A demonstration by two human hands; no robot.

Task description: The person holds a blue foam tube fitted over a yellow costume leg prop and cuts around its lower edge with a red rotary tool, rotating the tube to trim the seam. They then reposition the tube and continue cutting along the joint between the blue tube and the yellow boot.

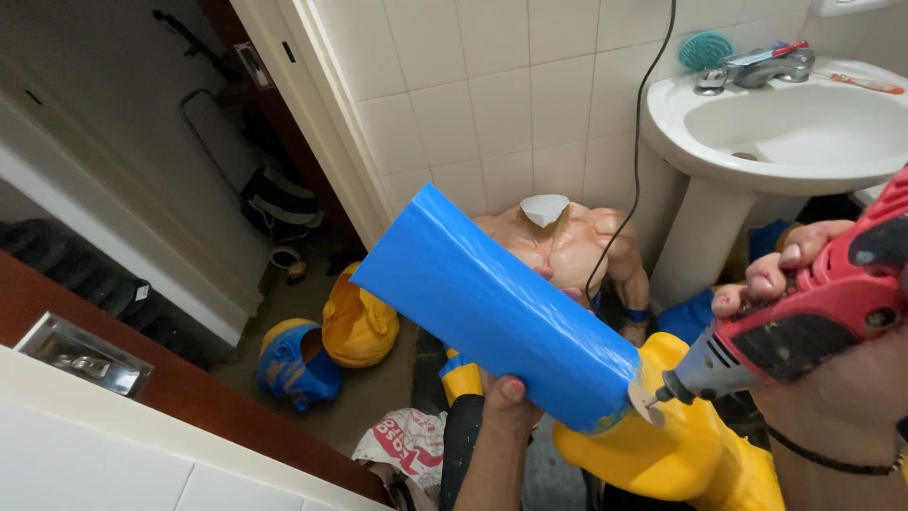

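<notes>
My left hand (511,393) grips a long blue plastic piece (492,308) from below, thumb on its near edge, holding it slanted up to the left. My right hand (785,270) holds a red and black rotary tool (804,322) whose small cutting disc (646,399) touches the lower right end of the blue piece. A black wristband sits on my right wrist. Behind the blue piece stands a headless muscular figure torso (567,241) on the floor.
A white pedestal sink (785,123) with a tap, a green brush and a toothbrush stands at the upper right; a black cord (643,142) hangs down the tiled wall. Yellow and blue figure parts (326,345) and a large yellow piece (681,445) lie on the floor. An open doorway is at left.
</notes>
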